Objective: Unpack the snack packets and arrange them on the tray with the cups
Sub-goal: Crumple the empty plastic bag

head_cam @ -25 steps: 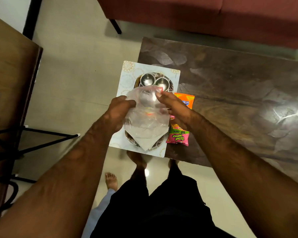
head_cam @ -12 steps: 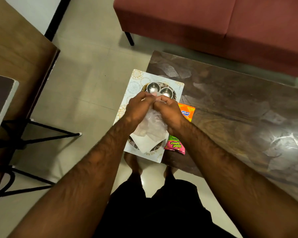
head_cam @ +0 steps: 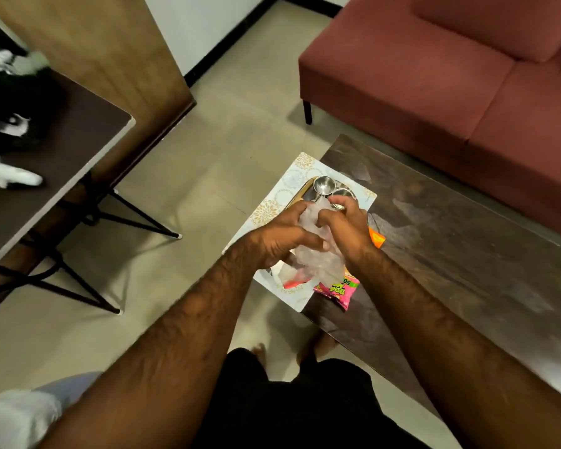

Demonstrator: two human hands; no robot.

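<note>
Both my hands bunch a clear plastic bag [head_cam: 318, 264] over the steel tray [head_cam: 300, 196]. My left hand [head_cam: 280, 236] grips the bag's left side, my right hand [head_cam: 345, 226] grips its top right. Something red shows through the bag's lower end. Two steel cups [head_cam: 324, 184] stand at the tray's far end, the right one partly behind my fingers. A pink snack packet [head_cam: 337, 290] lies on the table just right of the tray, and an orange packet [head_cam: 377, 238] peeks out past my right wrist.
The tray sits on a white patterned mat [head_cam: 272, 205] at the left end of a dark wooden table [head_cam: 467, 254]. A red sofa [head_cam: 450, 76] stands behind it. A dark side table [head_cam: 62, 157] on black legs is at left, across open floor.
The bag was spread wide between my hands a second ago; now it is crumpled into a bunch between them. The view has swung, showing more floor and the side table.
</note>
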